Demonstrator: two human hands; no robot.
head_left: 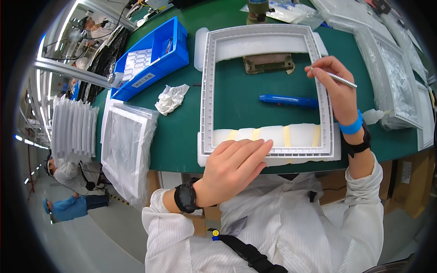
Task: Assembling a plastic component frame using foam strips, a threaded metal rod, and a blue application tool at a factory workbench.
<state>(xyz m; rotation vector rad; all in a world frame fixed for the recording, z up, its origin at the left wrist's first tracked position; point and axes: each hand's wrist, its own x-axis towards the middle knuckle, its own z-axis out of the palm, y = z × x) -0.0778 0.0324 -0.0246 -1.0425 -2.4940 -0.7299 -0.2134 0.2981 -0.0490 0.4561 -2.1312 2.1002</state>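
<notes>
Head view, frame [207,91] partly behind left hand [234,166], blue pen [289,100] partly hidden

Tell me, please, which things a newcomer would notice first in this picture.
The large white frame comes first, lying on white foam, the left hand at its near edge. Next come the blue bin to its left and the blue pen-like tool seen through its opening. At the frame's right side, the right hand holds a slim silver tool.

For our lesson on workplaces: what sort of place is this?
Probably a factory assembly area: a green-topped workbench, a white rectangular frame being handled there, and a blue-clad worker behind.
</notes>
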